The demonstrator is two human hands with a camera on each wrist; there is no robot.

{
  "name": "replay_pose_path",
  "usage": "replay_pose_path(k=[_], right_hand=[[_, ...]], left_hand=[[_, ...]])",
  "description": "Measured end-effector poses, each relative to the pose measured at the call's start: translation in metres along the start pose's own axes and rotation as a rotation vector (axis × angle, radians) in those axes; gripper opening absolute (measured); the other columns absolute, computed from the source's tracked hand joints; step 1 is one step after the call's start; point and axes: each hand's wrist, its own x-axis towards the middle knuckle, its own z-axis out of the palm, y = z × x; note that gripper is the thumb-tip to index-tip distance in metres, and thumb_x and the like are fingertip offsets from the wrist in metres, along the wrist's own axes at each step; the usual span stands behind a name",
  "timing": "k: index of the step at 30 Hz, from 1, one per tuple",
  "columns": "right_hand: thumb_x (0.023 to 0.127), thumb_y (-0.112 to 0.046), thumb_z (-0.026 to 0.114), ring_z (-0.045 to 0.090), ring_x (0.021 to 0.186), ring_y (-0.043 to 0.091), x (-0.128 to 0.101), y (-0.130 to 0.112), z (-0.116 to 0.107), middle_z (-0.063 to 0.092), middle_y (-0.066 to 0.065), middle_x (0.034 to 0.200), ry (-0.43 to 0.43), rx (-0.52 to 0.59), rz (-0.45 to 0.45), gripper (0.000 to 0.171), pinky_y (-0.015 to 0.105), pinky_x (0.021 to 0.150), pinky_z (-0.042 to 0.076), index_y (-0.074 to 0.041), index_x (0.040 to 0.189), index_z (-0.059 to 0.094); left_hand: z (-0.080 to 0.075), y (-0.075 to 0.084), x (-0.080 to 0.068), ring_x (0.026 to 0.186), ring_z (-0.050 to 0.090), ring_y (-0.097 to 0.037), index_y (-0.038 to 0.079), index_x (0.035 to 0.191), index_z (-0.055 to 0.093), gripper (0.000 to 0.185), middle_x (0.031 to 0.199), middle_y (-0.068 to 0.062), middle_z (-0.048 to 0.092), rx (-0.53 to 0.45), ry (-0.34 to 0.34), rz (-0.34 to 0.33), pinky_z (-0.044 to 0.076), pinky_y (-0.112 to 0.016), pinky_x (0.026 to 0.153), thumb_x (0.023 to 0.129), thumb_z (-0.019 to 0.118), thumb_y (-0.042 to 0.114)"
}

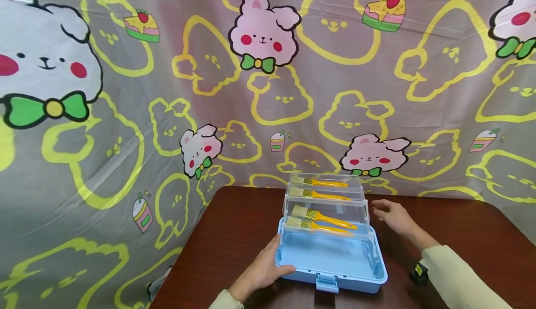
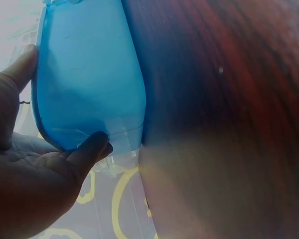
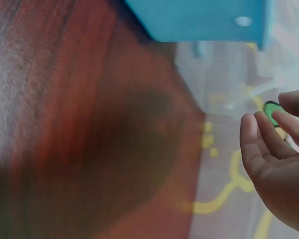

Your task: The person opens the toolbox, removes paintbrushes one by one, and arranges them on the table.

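Note:
A light blue storage box stands unfolded on the table, a latch on its front. Clear tiered trays rise at its back. In them lie several paintbrushes with yellow handles and pale bristles, such as the lowest paintbrush. My left hand grips the box's front left corner, thumb along the front and fingers against the left side; the left wrist view also shows this hand against the blue wall. Beside the trays, apart from them, my right hand hovers with loosely bent fingers and holds nothing.
The box is on a dark reddish-brown table. Behind and to the left hangs a curtain printed with cartoon rabbits, meeting the table's far edge. A black device is strapped at the right wrist.

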Motion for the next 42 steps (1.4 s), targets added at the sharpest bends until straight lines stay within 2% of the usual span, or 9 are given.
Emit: replay_pose_path(k=[8, 12, 16, 23, 33, 42], right_hand=[[0.089, -0.013, 0.066, 0.058, 0.096, 0.035, -0.015, -0.027, -0.018, 0.065, 0.016, 0.105, 0.067, -0.137, -0.138, 0.023, 0.047, 0.076, 0.052, -0.002, 0.110, 0.066], [0.086, -0.011, 0.069, 0.059, 0.093, 0.031, -0.021, -0.047, -0.021, 0.067, 0.010, 0.098, 0.042, -0.153, -0.211, 0.019, 0.042, 0.074, 0.053, -0.005, 0.104, 0.069], [0.085, -0.007, 0.069, 0.061, 0.088, 0.025, -0.025, -0.064, -0.019, 0.069, 0.008, 0.095, 0.002, -0.138, -0.263, 0.021, 0.036, 0.072, 0.054, -0.004, 0.105, 0.069], [0.085, -0.007, 0.069, 0.063, 0.084, 0.020, -0.025, -0.077, -0.003, 0.069, 0.008, 0.096, -0.046, -0.099, -0.263, 0.028, 0.027, 0.067, 0.054, -0.002, 0.113, 0.067], [0.084, -0.020, 0.073, 0.063, 0.085, 0.018, -0.013, -0.088, 0.017, 0.069, 0.007, 0.098, -0.117, -0.110, -0.277, 0.033, 0.030, 0.071, 0.054, -0.003, 0.111, 0.069], [0.082, -0.011, 0.074, 0.062, 0.081, 0.018, -0.004, -0.084, 0.037, 0.068, 0.005, 0.094, -0.195, -0.117, -0.311, 0.028, 0.030, 0.071, 0.054, 0.000, 0.108, 0.069]], left_hand=[[-0.002, -0.001, -0.003, 0.136, 0.027, -0.034, -0.004, 0.148, 0.017, 0.101, 0.152, -0.024, 0.020, -0.007, -0.002, 0.006, 0.029, -0.052, 0.104, 0.080, 0.074, 0.044], [-0.006, -0.001, -0.002, 0.136, 0.026, -0.035, -0.004, 0.148, 0.017, 0.100, 0.152, -0.024, 0.019, -0.005, -0.003, 0.013, 0.028, -0.052, 0.104, 0.081, 0.073, 0.044], [-0.007, -0.002, -0.001, 0.136, 0.026, -0.035, -0.005, 0.148, 0.017, 0.100, 0.152, -0.024, 0.019, -0.011, -0.004, 0.015, 0.028, -0.052, 0.105, 0.081, 0.073, 0.044], [-0.003, -0.004, 0.000, 0.136, 0.027, -0.033, -0.002, 0.149, 0.017, 0.101, 0.152, -0.022, 0.020, -0.025, 0.007, 0.008, 0.029, -0.051, 0.105, 0.080, 0.074, 0.044], [-0.004, -0.004, 0.000, 0.136, 0.025, -0.034, -0.004, 0.149, 0.017, 0.100, 0.152, -0.024, 0.019, -0.022, -0.008, 0.007, 0.028, -0.052, 0.104, 0.081, 0.072, 0.045], [-0.002, -0.003, -0.001, 0.135, 0.027, -0.033, -0.002, 0.149, 0.017, 0.099, 0.152, -0.023, 0.021, -0.036, -0.004, 0.022, 0.029, -0.052, 0.104, 0.081, 0.073, 0.044]])
